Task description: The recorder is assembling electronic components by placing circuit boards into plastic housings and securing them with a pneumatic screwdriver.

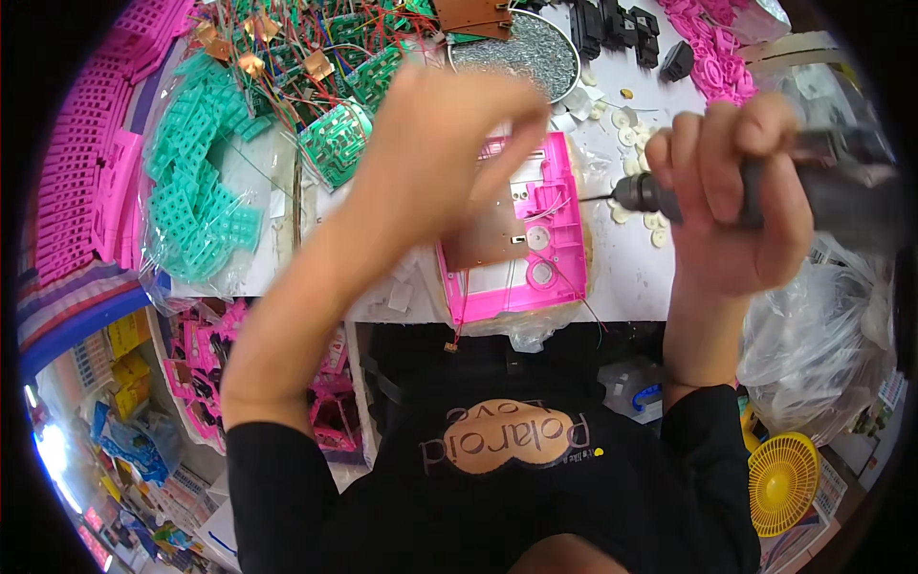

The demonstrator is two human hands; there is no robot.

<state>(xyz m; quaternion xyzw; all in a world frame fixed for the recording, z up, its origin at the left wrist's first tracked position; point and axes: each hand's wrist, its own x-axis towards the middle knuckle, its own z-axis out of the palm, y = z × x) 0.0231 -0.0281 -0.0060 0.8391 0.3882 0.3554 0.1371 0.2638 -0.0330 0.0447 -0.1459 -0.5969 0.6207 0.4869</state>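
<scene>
My right hand (732,196) is wrapped round a dark electric screwdriver (822,191), its thin bit (598,197) pointing left over a pink plastic casing (564,230). My left hand (449,143) is raised above the casing, blurred by motion. Its thumb and forefinger meet in a pinch near the round tin of small screws (516,57); what they hold is too small to make out. A brown circuit board (488,239) lies in the casing, with thin wires running out. The left hand and forearm hide part of the casing and board.
Green circuit boards (335,143) with wires pile up at the back left, beside teal rubber keypads (196,172). Black parts (617,33), pink pieces (712,48) and white discs (631,134) lie at the back right. Clear plastic bags (808,335) hang at the right.
</scene>
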